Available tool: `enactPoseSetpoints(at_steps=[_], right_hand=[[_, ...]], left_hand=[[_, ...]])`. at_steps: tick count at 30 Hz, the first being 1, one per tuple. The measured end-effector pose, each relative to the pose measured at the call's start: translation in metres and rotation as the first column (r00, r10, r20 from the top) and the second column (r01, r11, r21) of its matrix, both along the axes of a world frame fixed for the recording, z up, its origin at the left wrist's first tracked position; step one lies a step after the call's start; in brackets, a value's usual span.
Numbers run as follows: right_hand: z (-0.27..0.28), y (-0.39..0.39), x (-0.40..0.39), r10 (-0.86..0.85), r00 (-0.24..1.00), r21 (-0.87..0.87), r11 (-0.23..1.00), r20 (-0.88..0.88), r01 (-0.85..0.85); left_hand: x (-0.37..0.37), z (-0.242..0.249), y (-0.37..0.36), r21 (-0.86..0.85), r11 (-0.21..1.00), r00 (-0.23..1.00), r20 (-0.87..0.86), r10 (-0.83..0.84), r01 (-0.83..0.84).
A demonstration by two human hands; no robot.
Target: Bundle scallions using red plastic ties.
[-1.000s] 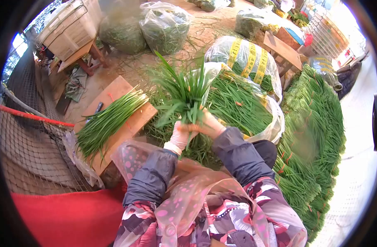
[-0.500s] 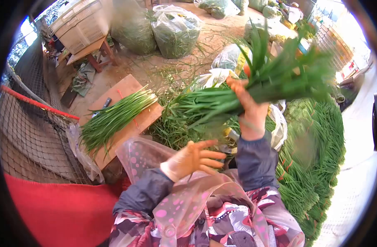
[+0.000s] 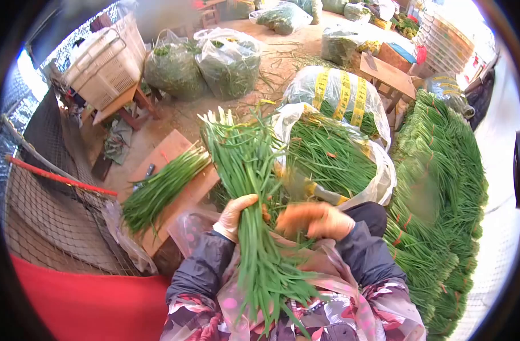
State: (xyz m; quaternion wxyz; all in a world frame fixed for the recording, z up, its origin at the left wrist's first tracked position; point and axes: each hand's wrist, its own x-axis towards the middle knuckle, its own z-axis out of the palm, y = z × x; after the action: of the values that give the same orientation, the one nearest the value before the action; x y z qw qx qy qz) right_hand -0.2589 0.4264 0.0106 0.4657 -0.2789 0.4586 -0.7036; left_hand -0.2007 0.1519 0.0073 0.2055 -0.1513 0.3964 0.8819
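My left hand (image 3: 234,217) is closed around a loose bunch of garlic chives (image 3: 234,162). The pale root ends point away from me, and the green leaf tips hang over my lap. Just to the right of the bunch is my right hand (image 3: 319,220), its fingers smeared by motion; whether it holds anything cannot be made out. Another bunch of chives (image 3: 166,187) lies on a wooden board (image 3: 175,145) at the left, with a dark-handled knife (image 3: 150,170) partly under it. An open plastic bag (image 3: 385,170) full of chives stands beyond my right hand.
Tied chives (image 3: 442,187) are piled along the right side. Filled plastic bags (image 3: 229,62) stand farther back, along with a taped bag (image 3: 334,94). At the left are a white crate (image 3: 104,71) on a stool, netting (image 3: 55,210) and red cloth (image 3: 89,295).
The chives came down from the upper right, where my right hand held them, to in front of my body. My left hand, open before, now grips them; my right hand has let go or loosened.
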Motion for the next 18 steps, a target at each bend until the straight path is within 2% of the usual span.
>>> enactPoseSetpoints(at_steps=[1, 3, 5, 6, 7, 9, 10, 11, 12, 13, 15, 16, 17, 18], right_hand=[[-0.020, -0.003, -0.010, -0.146, 0.986, -0.005, 0.989, 0.082, 0.147], [-0.064, -0.031, -0.022, -0.061, 0.981, -0.051, 0.996, 0.185, 0.072], [-0.057, -0.074, -0.023, -0.097, 0.983, -0.099, 0.989, 0.159, 0.113], [-0.056, -0.096, -0.027, -0.089, 0.974, -0.226, 0.965, 0.210, 0.137], [-0.055, -0.114, -0.028, -0.070, 0.962, -0.346, 0.924, 0.262, 0.161], [-0.021, -0.133, -0.001, -0.216, 0.829, -0.166, 0.924, 0.517, 0.344], [-0.016, -0.140, 0.010, -0.289, 0.738, -0.180, 0.857, 0.610, 0.484], [-0.019, -0.143, 0.014, -0.285, 0.734, -0.175, 0.859, 0.617, 0.481], [-0.023, -0.145, 0.018, -0.302, 0.675, -0.118, 0.858, 0.673, 0.501], [-0.026, -0.147, 0.021, -0.320, 0.614, -0.063, 0.853, 0.722, 0.518], [-0.030, -0.154, 0.025, -0.303, 0.562, -0.064, 0.839, 0.770, 0.540], [-0.032, -0.155, 0.029, -0.286, 0.518, -0.062, 0.829, 0.806, 0.555], [-0.033, -0.156, 0.031, -0.268, 0.478, -0.061, 0.822, 0.837, 0.567], [-0.033, -0.154, 0.031, -0.330, 0.517, -0.021, 0.828, 0.790, 0.561]], left_hand=[[-0.001, 0.012, -0.008, -0.106, 0.994, 0.999, -0.036, -0.014, 0.010], [-0.004, 0.031, -0.020, -0.246, 0.964, 0.983, -0.121, -0.137, 0.104], [0.002, 0.053, -0.008, -0.306, 0.949, 0.954, -0.255, -0.159, 0.076], [0.006, 0.040, -0.020, -0.336, 0.928, 0.950, -0.205, -0.238, 0.160], [0.013, 0.031, -0.018, -0.342, 0.925, 0.942, -0.221, -0.253, 0.168], [0.028, 0.027, -0.019, -0.340, 0.932, 0.981, -0.102, -0.167, 0.123], [0.034, 0.027, -0.014, -0.352, 0.932, 0.989, -0.077, -0.124, 0.089], [0.043, 0.025, -0.005, -0.361, 0.931, 0.996, -0.050, -0.074, 0.051], [0.053, 0.014, 0.001, -0.562, 0.825, 0.984, -0.169, -0.057, -0.049], [0.061, 0.009, 0.008, -0.593, 0.775, 0.905, -0.420, -0.066, -0.218], [0.079, 0.012, 0.028, -0.528, 0.785, 0.913, -0.391, 0.114, -0.323], [0.078, 0.004, 0.025, -0.529, 0.785, 0.917, -0.379, 0.122, -0.322], [0.072, -0.010, 0.020, -0.477, 0.868, 0.981, -0.184, 0.059, -0.141], [0.070, -0.017, 0.017, -0.381, 0.924, 0.999, 0.009, -0.033, 0.034]])
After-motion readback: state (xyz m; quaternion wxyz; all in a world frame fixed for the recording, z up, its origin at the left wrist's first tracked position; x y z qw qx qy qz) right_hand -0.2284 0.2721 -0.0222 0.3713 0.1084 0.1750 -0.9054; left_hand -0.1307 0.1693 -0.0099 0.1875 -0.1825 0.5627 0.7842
